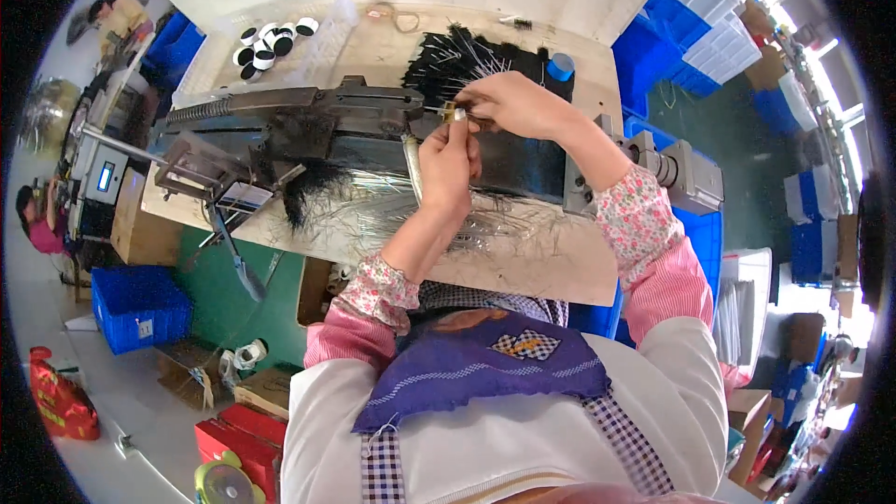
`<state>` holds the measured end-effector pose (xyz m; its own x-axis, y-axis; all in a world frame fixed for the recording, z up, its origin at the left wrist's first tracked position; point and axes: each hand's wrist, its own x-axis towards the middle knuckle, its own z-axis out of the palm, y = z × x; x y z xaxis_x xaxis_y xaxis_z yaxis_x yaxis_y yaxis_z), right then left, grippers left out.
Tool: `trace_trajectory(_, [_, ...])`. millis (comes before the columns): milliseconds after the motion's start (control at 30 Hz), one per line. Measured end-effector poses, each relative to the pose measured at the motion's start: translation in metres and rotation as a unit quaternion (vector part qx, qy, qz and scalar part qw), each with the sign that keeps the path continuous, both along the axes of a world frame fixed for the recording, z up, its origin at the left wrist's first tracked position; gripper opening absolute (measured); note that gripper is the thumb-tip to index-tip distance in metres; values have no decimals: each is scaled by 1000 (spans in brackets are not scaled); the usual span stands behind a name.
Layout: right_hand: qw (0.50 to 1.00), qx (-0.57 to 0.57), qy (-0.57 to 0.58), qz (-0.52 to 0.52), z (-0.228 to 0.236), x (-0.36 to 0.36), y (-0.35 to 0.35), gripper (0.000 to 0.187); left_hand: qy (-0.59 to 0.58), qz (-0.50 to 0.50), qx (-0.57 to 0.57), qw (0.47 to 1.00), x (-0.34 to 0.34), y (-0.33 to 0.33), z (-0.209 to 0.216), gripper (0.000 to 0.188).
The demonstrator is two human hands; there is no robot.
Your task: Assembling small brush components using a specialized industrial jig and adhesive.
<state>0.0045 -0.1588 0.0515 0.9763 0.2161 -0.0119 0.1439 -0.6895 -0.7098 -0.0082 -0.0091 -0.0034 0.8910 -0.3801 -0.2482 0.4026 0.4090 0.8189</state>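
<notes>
My left hand point(446, 164) is closed in a pinch, thumb raised, at the right end of a long dark metal machine point(308, 112). Against its thumb tip is a small brass-coloured piece point(449, 112). From the right, my right hand point(515, 105) reaches in with bent fingers pressed together, close to the left fingertips. Dark bristles show under the right fingers; what either hand pinches is too small and covered to name. Just beyond the hands lies a pile of black bristles with thin wires point(457, 58). Loose thin metal wires point(383, 201) lie scattered on the near table side.
A clear plastic tray point(327, 54) holds several white-and-black round pieces point(264, 59). A blue cap point(561, 66) stands behind my right hand. A grey motor-like unit point(695, 177) sits at the table's right end. Blue crates point(140, 306) stand around; other people work at far left.
</notes>
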Motion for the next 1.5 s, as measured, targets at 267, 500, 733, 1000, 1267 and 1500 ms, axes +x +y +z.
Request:
trace_trajectory(267, [971, 171, 168, -11, 16, 8, -18, 28, -9, -74, -2, 997, 5, 6, -1, 46])
trace_trajectory(500, [985, -159, -70, 6, 15, 4, -18, 39, 133, -108, -294, 940, 4, 0, 12, 72])
trace_trajectory(733, [921, -225, -316, -39, 20, -38, 14, 48, 186, -96, -354, 911, 17, 21, 15, 74])
trace_trajectory(1000, [974, -70, -198, -79, 14, -15, 7, 17, 144, -43, -338, 929, 2, 21, 18, 68])
trace_trajectory(1267, [954, -151, -255, -39, 16, -12, 18, 16, 106, -49, -317, 941, 4, 23, 17, 63])
trace_trajectory(1500, [940, -172, -292, -32, 23, -19, 11, 17, 79, -88, -302, 946, 6, 21, 10, 67])
